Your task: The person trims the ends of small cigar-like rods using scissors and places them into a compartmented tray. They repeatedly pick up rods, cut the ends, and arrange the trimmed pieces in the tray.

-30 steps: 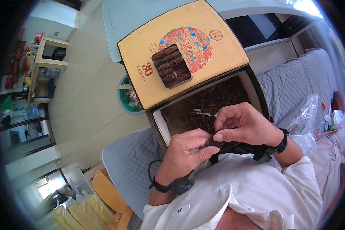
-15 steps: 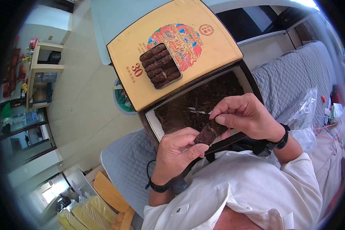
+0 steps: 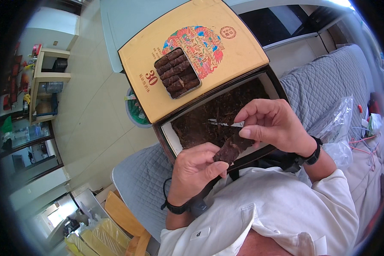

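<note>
Between both hands I hold a dark brown tobacco leaf (image 3: 232, 151), spread flat and wrinkled. My left hand (image 3: 197, 167) pinches its lower left end between thumb and fingers. Thumb and forefinger of my right hand (image 3: 272, 124) grip the upper right end; the other fingers curl behind. Underneath is an open box (image 3: 169, 138) with pale inner walls and dark shredded tobacco (image 3: 196, 115) inside. Scissors (image 3: 224, 123) lie on the shreds, their handle partly hidden by my right hand. Beyond, a small metal tin (image 3: 196, 86) of short dark cigars (image 3: 175, 70) rests on the yellow lid (image 3: 141, 47).
The box's lid lies over a pale table (image 3: 115, 25). A bin with a green liner (image 3: 136, 113) stands to the left of the box. Grey quilted padding (image 3: 328, 79) and a clear plastic bag (image 3: 339, 123) are at right. A wooden chair (image 3: 121, 213) stands lower left.
The leaf is tilted slightly and shows more of its flat face. My right hand has risen a little with its fingers lifted, so more of the scissors shows. The tin has not moved.
</note>
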Available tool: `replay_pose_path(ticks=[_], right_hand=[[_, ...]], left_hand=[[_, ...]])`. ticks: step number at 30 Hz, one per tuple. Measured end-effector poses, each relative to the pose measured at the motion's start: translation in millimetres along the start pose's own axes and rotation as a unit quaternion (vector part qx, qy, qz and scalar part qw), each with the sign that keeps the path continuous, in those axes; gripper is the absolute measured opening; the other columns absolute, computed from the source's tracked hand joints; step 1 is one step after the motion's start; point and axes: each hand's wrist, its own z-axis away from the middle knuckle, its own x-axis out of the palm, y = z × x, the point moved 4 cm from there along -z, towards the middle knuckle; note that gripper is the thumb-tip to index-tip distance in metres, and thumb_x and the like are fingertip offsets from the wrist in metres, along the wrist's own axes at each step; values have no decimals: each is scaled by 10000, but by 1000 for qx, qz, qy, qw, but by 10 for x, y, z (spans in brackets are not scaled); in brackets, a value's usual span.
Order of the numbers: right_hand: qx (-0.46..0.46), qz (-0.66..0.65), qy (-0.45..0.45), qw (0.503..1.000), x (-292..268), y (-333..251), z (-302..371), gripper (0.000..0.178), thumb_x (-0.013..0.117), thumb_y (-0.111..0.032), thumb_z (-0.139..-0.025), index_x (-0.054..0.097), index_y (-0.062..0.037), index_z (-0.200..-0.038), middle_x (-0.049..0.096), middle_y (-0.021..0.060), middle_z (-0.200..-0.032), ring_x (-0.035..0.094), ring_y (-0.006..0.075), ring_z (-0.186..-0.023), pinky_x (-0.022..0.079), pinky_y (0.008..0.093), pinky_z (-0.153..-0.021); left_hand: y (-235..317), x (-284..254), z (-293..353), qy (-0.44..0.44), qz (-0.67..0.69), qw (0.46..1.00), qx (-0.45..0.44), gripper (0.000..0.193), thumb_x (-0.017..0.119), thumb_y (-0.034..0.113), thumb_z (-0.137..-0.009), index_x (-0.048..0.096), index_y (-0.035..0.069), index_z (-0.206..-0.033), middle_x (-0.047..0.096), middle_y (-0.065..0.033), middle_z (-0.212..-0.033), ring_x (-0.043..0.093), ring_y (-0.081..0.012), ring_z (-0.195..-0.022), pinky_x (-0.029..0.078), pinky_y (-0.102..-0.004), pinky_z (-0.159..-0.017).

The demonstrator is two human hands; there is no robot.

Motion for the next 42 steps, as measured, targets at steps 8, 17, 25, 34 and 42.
replay_pose_path(ticks=[8,17,25,34,42], right_hand=[[-6,-62,6,998,-5,49,14,175,679,-63,-985,653,35,-1127,691,28,-850,646,46,-657,541,187,-587],[-22,-71,-30,997,17,32,19,227,673,-125,-1000,642,35,-1158,673,36,-940,631,56,-778,555,204,-670],[77,-82,-152,982,279,78,27,396,691,-217,-999,574,36,-1281,689,61,-953,637,69,-797,544,204,-640],[107,-92,-113,983,114,63,63,175,718,-126,-968,685,46,-973,735,68,-789,711,116,-646,566,222,-575],[95,-108,-40,989,38,9,46,188,712,-142,-976,700,44,-953,729,72,-772,704,108,-629,551,209,-543]], left_hand=[[-9,-8,41,-4,34,999,3,212,750,137,-927,729,-7,-773,686,-68,-878,626,-129,-769,482,-257,-684],[41,-17,36,-2,12,1000,27,234,775,165,-908,736,-52,-829,693,-120,-914,665,-168,-747,523,-278,-655],[56,41,22,-26,-20,998,48,187,785,136,-894,712,-33,-858,684,-83,-885,634,-154,-723,487,-274,-640],[88,-2,25,-11,-39,998,50,164,766,116,-904,730,-28,-834,697,-84,-892,642,-152,-741,494,-275,-659],[51,-33,61,5,17,1000,14,204,759,138,-917,736,-8,-775,699,-77,-910,638,-143,-768,485,-266,-686]])
